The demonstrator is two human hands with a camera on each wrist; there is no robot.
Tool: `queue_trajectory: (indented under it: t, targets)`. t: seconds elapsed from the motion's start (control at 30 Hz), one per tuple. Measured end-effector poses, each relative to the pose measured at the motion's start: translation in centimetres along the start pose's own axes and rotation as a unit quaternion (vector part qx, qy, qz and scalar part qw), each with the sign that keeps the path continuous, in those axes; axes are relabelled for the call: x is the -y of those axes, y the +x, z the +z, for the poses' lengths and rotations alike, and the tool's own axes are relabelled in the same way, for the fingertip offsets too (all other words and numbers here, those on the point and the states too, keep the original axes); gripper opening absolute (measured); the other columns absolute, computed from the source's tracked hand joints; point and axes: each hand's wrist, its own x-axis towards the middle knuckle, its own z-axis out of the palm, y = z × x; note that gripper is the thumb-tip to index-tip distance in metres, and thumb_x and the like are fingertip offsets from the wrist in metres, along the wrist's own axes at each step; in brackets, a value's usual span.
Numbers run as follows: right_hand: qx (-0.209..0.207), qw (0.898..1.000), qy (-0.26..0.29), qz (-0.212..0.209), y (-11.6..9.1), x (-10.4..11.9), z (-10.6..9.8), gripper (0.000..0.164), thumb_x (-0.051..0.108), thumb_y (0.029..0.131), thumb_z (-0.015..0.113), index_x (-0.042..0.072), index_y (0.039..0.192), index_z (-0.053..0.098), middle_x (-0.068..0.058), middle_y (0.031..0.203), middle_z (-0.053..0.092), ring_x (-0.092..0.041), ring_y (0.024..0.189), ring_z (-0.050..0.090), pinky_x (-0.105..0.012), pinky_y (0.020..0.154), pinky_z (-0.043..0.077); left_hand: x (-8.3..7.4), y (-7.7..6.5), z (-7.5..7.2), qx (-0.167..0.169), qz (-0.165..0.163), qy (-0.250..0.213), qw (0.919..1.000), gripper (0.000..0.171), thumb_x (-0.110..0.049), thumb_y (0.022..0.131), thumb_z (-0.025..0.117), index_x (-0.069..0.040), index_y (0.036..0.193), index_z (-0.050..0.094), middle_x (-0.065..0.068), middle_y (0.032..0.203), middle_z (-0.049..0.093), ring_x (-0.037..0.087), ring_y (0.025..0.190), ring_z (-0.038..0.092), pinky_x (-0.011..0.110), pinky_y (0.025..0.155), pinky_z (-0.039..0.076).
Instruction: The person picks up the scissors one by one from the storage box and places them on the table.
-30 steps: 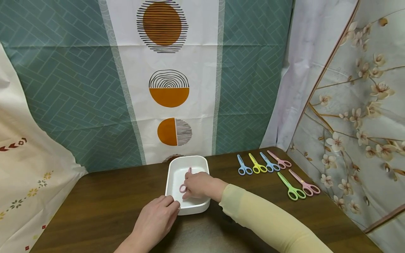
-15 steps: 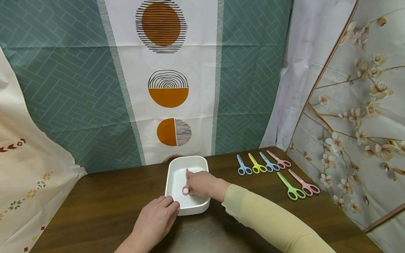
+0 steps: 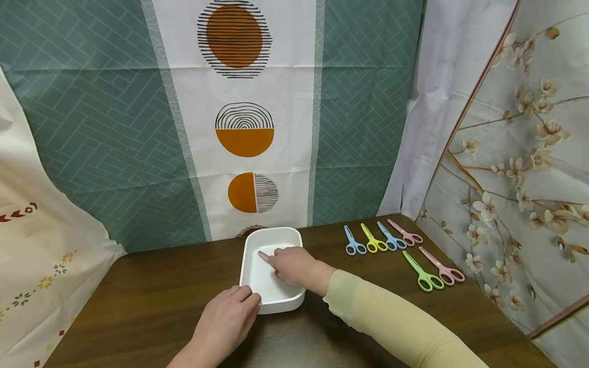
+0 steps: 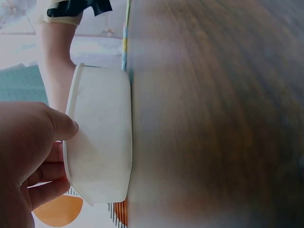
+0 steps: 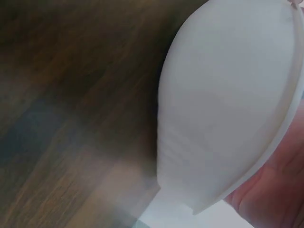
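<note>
In the head view, a white tray [image 3: 271,292] stands on the dark wooden table. My left hand [image 3: 227,317] holds its near left corner; in the left wrist view the thumb presses the outer wall and the fingers reach over the rim. My right hand [image 3: 296,265] is inside the tray, holding a pair of pink scissors [image 3: 263,256]. Only the scissors' tip shows, pointing to the far left; the hand covers the handles. In the right wrist view the tray's wall [image 5: 223,95] hides most of the right hand [image 5: 273,194].
At the right of the table [image 3: 161,296] lie several more scissors: two blue [image 3: 349,234], one yellow [image 3: 368,232], two pink [image 3: 432,258] and one green [image 3: 413,261]. A patterned curtain [image 3: 368,128] hangs behind the table. Floral cloth [image 3: 506,204] borders the right side.
The pink scissors have turned in the tray, their tip swinging left, and the handle loop seen before is now hidden by my right hand. My left hand keeps its place on the rim.
</note>
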Motion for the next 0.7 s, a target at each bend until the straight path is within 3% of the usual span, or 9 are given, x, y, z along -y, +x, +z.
queue_trajectory:
  t: [0.23,0.43,0.7]
  targets:
    - [0.015,0.999,-0.021,0.021,-0.12,0.71,0.11,0.036,0.038,0.103,0.076,0.025,0.137,0.074,0.0,0.097,0.067,-0.018,0.083,0.065,-0.034,0.077,0.055,-0.14,0.02,-0.08,0.013,-0.005,-0.002,0.9999,0.034,-0.008,0.079,0.093,-0.02,0.084,0.062,-0.008,0.08,0.053,0.015,0.075,0.059,0.029,0.064,0.049]
    - [0.021,0.999,-0.045,0.003,-0.44,0.66,0.21,0.015,0.032,0.105,0.072,0.02,0.112,0.075,-0.001,0.092,0.066,-0.019,0.078,0.063,-0.035,0.074,0.055,-0.1,0.08,-0.04,0.023,-0.008,0.0,0.9997,0.032,-0.01,0.081,0.092,-0.02,0.085,0.062,-0.007,0.081,0.054,0.015,0.076,0.06,0.03,0.065,0.05]
    - [0.016,0.999,-0.039,-0.011,-0.65,0.43,-0.03,0.015,0.03,0.108,0.07,0.023,0.117,0.08,0.001,0.099,0.068,-0.018,0.081,0.064,-0.034,0.076,0.056,0.01,0.08,-0.07,0.014,-0.006,0.0,0.9999,0.033,-0.009,0.08,0.093,-0.02,0.084,0.061,-0.008,0.081,0.053,0.015,0.075,0.059,0.03,0.065,0.05]
